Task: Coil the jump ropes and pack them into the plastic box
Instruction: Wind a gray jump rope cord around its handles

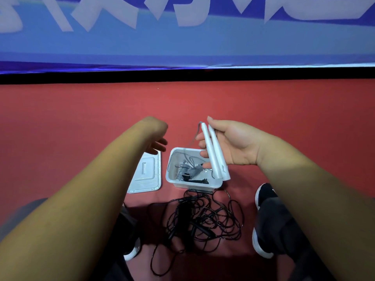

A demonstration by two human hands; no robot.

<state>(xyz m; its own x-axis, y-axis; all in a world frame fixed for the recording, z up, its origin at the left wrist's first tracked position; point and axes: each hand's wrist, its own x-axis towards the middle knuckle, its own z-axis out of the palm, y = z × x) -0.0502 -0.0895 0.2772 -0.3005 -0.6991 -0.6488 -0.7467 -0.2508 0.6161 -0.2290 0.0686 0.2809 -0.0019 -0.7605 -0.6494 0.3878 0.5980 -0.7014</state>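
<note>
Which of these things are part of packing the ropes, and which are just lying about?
For the job: handles in the right hand; box; grey rope inside it; black rope, tangled, outside the box; lid beside the box.
Not part of it: shoes; banner behind.

A sports hall or gym floor, by the look of it.

A red matte floor (284,110) fills the middle and lower frame. Across the upper third it meets a black strip (182,75), and above that hangs a blue banner (182,43) with large pale lettering, cropped at the top edge. At lower right a black sports shoe (265,192) with a white sole rests on the floor, and at lower centre lies a tangle of black jump rope (203,218).
</note>
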